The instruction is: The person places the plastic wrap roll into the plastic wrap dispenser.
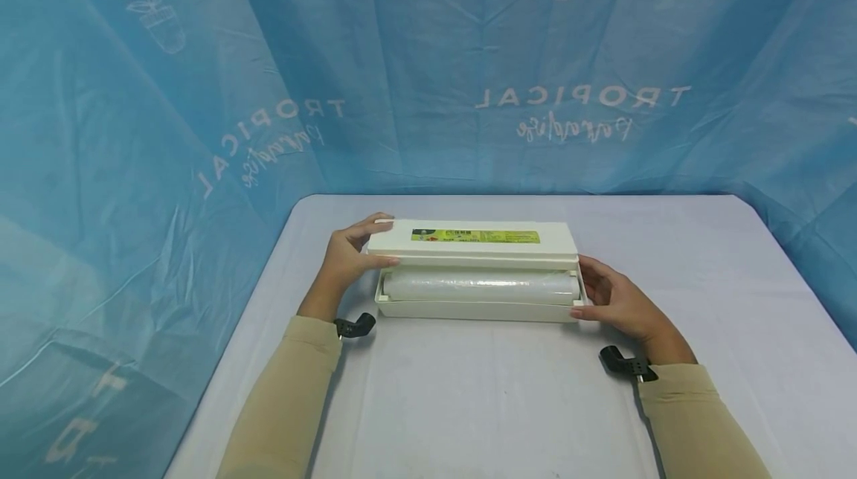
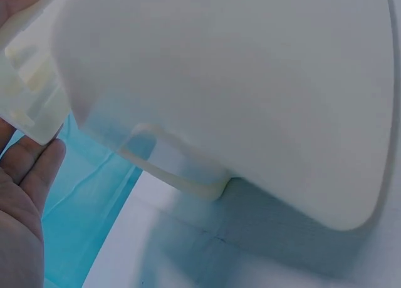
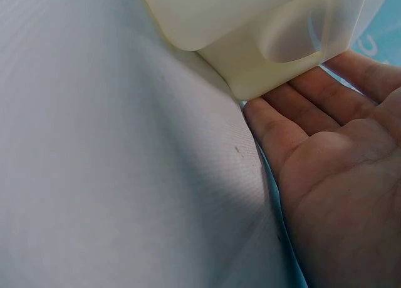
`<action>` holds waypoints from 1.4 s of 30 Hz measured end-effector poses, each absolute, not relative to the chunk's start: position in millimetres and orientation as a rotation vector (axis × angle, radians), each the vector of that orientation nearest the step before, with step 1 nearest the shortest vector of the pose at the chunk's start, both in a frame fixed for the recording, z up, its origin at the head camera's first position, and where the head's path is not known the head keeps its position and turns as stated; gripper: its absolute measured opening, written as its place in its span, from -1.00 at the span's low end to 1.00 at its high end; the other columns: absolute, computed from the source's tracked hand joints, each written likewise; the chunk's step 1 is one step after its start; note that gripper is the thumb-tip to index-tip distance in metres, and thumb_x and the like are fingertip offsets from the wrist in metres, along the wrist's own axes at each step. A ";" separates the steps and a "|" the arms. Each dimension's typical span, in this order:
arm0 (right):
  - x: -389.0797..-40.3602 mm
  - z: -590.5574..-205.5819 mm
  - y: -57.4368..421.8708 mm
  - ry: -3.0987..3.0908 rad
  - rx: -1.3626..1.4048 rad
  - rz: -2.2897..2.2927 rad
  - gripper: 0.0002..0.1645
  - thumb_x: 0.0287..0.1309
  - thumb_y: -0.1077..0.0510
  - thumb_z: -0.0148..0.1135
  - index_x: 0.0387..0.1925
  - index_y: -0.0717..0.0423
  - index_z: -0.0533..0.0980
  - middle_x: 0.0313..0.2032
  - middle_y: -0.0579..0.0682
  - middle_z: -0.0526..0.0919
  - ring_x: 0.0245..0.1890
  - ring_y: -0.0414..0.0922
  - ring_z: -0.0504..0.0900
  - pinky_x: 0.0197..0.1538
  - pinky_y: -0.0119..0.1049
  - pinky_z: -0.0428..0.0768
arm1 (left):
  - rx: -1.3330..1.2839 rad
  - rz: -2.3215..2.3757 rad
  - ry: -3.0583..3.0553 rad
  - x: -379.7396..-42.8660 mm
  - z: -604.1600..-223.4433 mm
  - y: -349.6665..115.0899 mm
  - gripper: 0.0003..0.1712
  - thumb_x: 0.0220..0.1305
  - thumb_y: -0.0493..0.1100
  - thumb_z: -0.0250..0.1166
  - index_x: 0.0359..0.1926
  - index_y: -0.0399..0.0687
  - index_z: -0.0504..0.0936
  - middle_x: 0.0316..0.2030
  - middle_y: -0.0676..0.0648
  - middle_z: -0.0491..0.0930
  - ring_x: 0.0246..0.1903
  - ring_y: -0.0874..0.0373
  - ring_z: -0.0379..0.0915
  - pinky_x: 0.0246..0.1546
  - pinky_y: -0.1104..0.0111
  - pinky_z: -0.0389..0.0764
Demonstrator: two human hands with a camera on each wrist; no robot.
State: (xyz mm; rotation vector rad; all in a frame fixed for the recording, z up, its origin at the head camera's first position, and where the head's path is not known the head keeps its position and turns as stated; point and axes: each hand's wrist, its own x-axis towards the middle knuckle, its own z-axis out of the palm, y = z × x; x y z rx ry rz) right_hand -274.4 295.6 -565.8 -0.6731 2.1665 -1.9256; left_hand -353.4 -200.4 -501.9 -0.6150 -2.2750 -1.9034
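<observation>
A white cling film dispenser box lies lengthwise across the table, with a roll of clear cling film inside. Its white lid, bearing a yellow-green label, is lifted at the front and shows the roll below. My left hand grips the lid's left end, thumb at the front edge and fingers at the back. The right hand holds the box's right end, its thumb at the front corner. In the right wrist view, the fingers are against the box's end.
A white cloth covers the table. Blue printed curtains hang behind it and along its sides. Black wrist cameras sit near both sleeve cuffs.
</observation>
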 end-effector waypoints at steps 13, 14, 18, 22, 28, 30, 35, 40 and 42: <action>-272.9 -563.2 293.1 2.180 -0.668 -1.930 0.16 0.00 0.54 0.54 0.58 0.30 0.14 0.39 0.24 0.38 0.34 -0.04 0.48 0.30 -0.34 0.54 | -0.690 -1.949 -2.182 -358.7 -520.0 -202.4 -0.22 -0.24 -0.49 0.74 0.14 -0.26 0.76 0.27 -0.18 0.61 0.42 0.05 0.35 0.51 0.20 0.22; -272.9 -563.2 293.1 2.185 -0.666 -1.925 0.17 0.01 0.54 0.54 0.59 0.29 0.13 0.40 0.24 0.37 0.34 -0.04 0.47 0.30 -0.34 0.54 | -0.693 -1.949 -2.175 -360.7 -524.1 -203.3 -0.22 -0.25 -0.48 0.75 0.14 -0.25 0.76 0.27 -0.16 0.62 0.42 0.04 0.35 0.51 0.20 0.23; -273.0 -563.4 293.8 2.183 -0.669 -1.918 0.19 0.04 0.52 0.54 0.61 0.29 0.09 0.41 0.24 0.36 0.34 -0.04 0.47 0.30 -0.33 0.54 | -0.675 -1.961 -2.171 -359.9 -529.3 -203.8 -0.21 -0.26 -0.48 0.75 0.14 -0.24 0.76 0.27 -0.15 0.61 0.42 0.05 0.35 0.51 0.20 0.22; -273.3 -563.7 294.3 2.176 -0.666 -1.922 0.19 0.03 0.53 0.54 0.60 0.28 0.10 0.42 0.22 0.36 0.34 -0.04 0.47 0.30 -0.32 0.55 | -0.642 -1.968 -2.194 -356.7 -530.9 -203.2 -0.20 -0.26 -0.49 0.74 0.16 -0.26 0.75 0.30 -0.15 0.59 0.44 0.05 0.32 0.52 0.18 0.20; -272.4 -563.6 294.5 2.180 -0.667 -1.916 0.16 0.04 0.53 0.54 0.59 0.29 0.12 0.39 0.23 0.38 0.32 -0.02 0.48 0.30 -0.32 0.55 | -0.617 -1.976 -2.219 -348.2 -525.8 -200.4 -0.22 -0.25 -0.50 0.73 0.15 -0.32 0.73 0.30 -0.22 0.58 0.45 0.01 0.31 0.53 0.14 0.19; -272.2 -564.0 294.8 2.194 -0.655 -1.907 0.16 0.04 0.51 0.55 0.59 0.28 0.13 0.39 0.23 0.38 0.32 -0.02 0.49 0.30 -0.32 0.55 | -0.623 -1.984 -2.213 -343.2 -520.2 -198.5 -0.23 -0.23 -0.50 0.72 0.14 -0.34 0.73 0.30 -0.25 0.57 0.44 -0.01 0.32 0.53 0.13 0.19; -272.3 -564.7 295.2 2.226 -0.642 -1.887 0.18 0.05 0.48 0.57 0.60 0.24 0.13 0.43 0.21 0.36 0.32 -0.05 0.49 0.31 -0.34 0.54 | -0.651 -1.999 -2.181 -334.8 -511.4 -195.7 -0.24 -0.21 -0.47 0.73 0.15 -0.33 0.73 0.31 -0.35 0.54 0.44 -0.05 0.33 0.53 0.11 0.19; -272.9 -564.7 295.0 2.217 -0.663 -1.893 0.18 0.04 0.48 0.58 0.60 0.21 0.14 0.44 0.21 0.34 0.35 -0.03 0.46 0.32 -0.32 0.52 | -0.641 -2.001 -2.170 -332.7 -513.4 -197.3 -0.23 -0.21 -0.49 0.72 0.15 -0.33 0.73 0.29 -0.28 0.57 0.43 -0.03 0.34 0.52 0.13 0.20; -272.6 -564.1 294.8 2.213 -0.660 -1.894 0.18 0.04 0.47 0.58 0.60 0.20 0.14 0.45 0.20 0.34 0.36 -0.04 0.46 0.32 -0.33 0.52 | -0.641 -2.004 -2.169 -332.2 -514.6 -198.0 -0.24 -0.22 -0.49 0.72 0.15 -0.33 0.73 0.29 -0.23 0.59 0.43 -0.02 0.34 0.52 0.15 0.20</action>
